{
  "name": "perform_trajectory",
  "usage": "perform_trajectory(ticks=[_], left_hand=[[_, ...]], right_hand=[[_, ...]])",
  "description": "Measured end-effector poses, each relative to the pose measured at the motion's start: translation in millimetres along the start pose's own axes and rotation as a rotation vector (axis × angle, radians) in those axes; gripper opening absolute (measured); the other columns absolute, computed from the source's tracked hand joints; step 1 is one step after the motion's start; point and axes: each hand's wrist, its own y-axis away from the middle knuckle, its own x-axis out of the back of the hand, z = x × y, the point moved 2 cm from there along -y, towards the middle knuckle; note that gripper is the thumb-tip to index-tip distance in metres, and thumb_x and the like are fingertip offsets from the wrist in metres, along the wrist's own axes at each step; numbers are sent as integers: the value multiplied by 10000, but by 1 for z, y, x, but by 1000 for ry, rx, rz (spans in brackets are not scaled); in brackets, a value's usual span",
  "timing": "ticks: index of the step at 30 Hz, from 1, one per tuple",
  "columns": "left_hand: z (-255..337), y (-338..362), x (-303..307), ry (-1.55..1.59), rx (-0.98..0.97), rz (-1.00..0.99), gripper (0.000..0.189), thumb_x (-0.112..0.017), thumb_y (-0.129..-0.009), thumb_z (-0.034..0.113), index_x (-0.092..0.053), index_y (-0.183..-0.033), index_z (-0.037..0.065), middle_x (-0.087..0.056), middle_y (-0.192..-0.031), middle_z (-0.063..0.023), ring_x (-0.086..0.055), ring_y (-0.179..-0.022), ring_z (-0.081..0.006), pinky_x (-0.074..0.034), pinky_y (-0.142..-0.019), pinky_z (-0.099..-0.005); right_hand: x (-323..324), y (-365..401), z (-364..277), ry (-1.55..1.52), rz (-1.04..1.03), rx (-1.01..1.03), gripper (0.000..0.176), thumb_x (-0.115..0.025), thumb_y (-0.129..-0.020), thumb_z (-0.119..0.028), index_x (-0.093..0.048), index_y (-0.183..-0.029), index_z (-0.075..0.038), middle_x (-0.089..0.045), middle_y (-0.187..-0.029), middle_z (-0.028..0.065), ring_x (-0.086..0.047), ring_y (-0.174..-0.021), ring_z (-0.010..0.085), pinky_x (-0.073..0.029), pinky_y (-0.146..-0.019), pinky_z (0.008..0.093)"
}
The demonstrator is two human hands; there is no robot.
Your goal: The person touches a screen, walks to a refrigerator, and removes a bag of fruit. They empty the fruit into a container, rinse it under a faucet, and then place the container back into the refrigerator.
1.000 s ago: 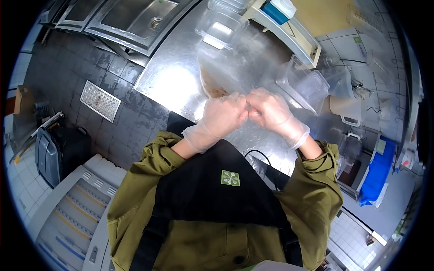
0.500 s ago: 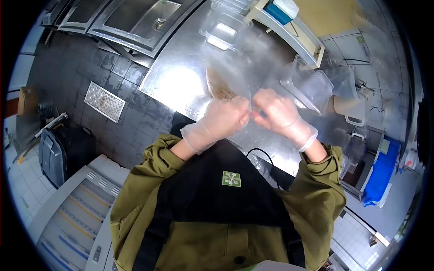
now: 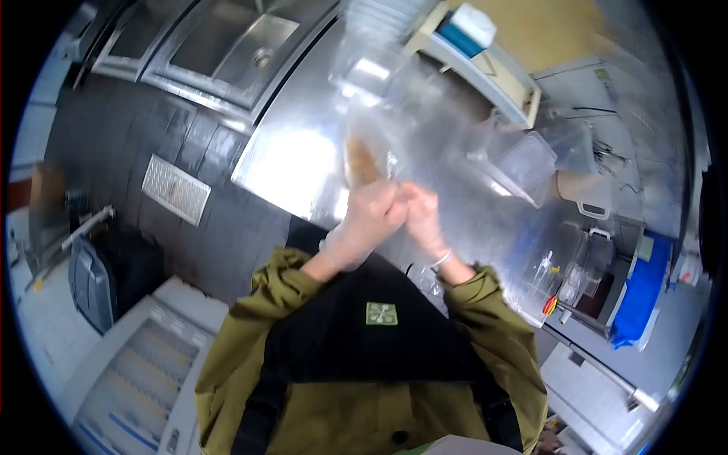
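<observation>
A clear plastic bag (image 3: pixel 364 158) with brownish contents lies on the steel table just beyond my hands, its near end running in under my fingers. My left hand (image 3: pixel 369 216), in a thin clear glove, is closed on the gathered end of the bag. Right against it, my right hand (image 3: pixel 422 216) is gloved too, with its fingers pinched at the same end. Motion blur and the knuckles hide exactly how the plastic runs between the fingers.
Stacked clear containers (image 3: pixel 371 72) stand at the far side of the steel table (image 3: pixel 284 152). More clear tubs (image 3: pixel 523 163) are to the right, and red-yellow handled scissors (image 3: pixel 550 305) lie near the right edge. A sink (image 3: pixel 262 57) is at upper left.
My right hand has moved left and closer to my left hand, so the two now touch. The scissors at the right have come into sight from behind my right arm.
</observation>
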Motion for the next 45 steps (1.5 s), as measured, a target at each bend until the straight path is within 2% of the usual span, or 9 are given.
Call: perform_trajectory(ticks=[3,7,12,16,27,33,35,38,45], left_hand=[[0,-5,-2,60,-19,-20,211,-507,-750,15,-656,-899,14,-634,-771,-147,-614,-669,-280,-496,-636,-342],[-8,-13,5,-15,185,-81,95,-521,-791,21,-594,-735,-5,-569,-631,-149,-572,-561,-296,-460,-525,-371],[-4,-39,23,-204,77,-525,102,-574,-807,105,-553,-748,25,-586,-674,-162,-576,-582,-356,-460,-537,-409],[-2,-57,21,-464,-154,-745,118,-521,-824,119,-572,-789,18,-599,-703,-179,-585,-624,-387,-457,-542,-440],[-27,-41,-19,94,499,79,229,-444,-845,104,-482,-647,-7,-503,-632,-71,-473,-600,-175,-406,-546,-310],[-11,-13,-56,80,427,85,258,-415,-888,175,-508,-708,16,-521,-707,-40,-484,-649,-159,-415,-573,-307],[9,2,-73,111,402,205,245,-414,-890,170,-511,-722,19,-516,-706,-34,-482,-648,-152,-414,-570,-301],[-12,16,-63,76,363,262,270,-414,-927,189,-514,-714,55,-493,-684,-7,-437,-640,-113,-391,-601,-277],[30,19,-46,44,464,44,169,-508,-841,98,-578,-751,-28,-593,-626,-57,-518,-585,-85,-441,-544,-260]], right_hand=[[-23,7,-17,-501,223,-258,202,-438,-918,-174,-562,-896,-16,-537,-747,-14,-497,-669,67,-424,-574,227],[-18,-10,-31,-632,107,-263,206,-427,-911,-133,-555,-781,-38,-501,-738,-19,-434,-682,60,-405,-581,237],[17,-27,-44,263,-196,220,127,-467,-792,-131,-562,-763,-52,-589,-673,99,-585,-600,268,-460,-562,377],[24,-30,-55,619,-178,224,127,-486,-742,-154,-570,-714,-64,-609,-721,143,-601,-655,339,-473,-568,451],[-3,-15,-44,-210,397,-156,251,-410,-897,-183,-585,-822,-20,-612,-757,142,-584,-695,249,-439,-673,354],[5,-9,-2,-709,474,-230,313,-404,-945,-252,-586,-883,-5,-617,-817,115,-580,-746,212,-453,-674,333],[2,-3,44,-241,582,166,138,-497,-901,-149,-568,-887,-31,-535,-845,47,-524,-783,153,-447,-663,303],[46,2,39,-519,246,-8,80,-500,-865,-48,-560,-814,-43,-501,-717,-14,-475,-678,62,-412,-595,232],[92,-14,0,40,-288,64,193,-600,-783,-143,-479,-906,-57,-521,-724,2,-489,-647,99,-415,-572,256]])
